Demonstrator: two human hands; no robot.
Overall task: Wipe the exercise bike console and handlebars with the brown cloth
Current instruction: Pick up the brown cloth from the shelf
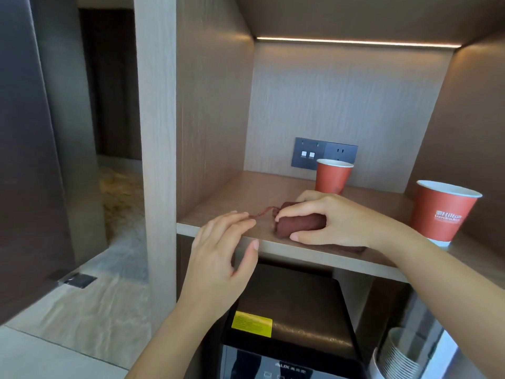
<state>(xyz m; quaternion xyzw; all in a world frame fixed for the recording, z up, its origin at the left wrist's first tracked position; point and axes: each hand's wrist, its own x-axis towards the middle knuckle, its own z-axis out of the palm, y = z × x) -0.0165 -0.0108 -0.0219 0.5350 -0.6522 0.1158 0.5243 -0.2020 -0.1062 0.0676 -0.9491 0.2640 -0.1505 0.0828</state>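
- The brown cloth [300, 224] lies rolled into a tight bundle on the front part of a wooden shelf [246, 192], near the middle of the view.
- The right hand [328, 217] grips the roll, with its fingers [295, 209] curled over the top and the thumb against the near side.
- A loose thread [262, 212] trails from the roll toward 9 o'clock.
- The left hand [218, 250] is at 8 o'clock of the cloth, released and grasping nothing, fingertips at the thread's end.
- One red paper cup [332, 179] stands at 1 o'clock of the cloth, and a second cup [440, 214] stands at 3 o'clock.
- A grey socket panel [308, 153] is on the back wall at 12 o'clock.
- A black appliance [295, 305] sits below the shelf at 6 o'clock.
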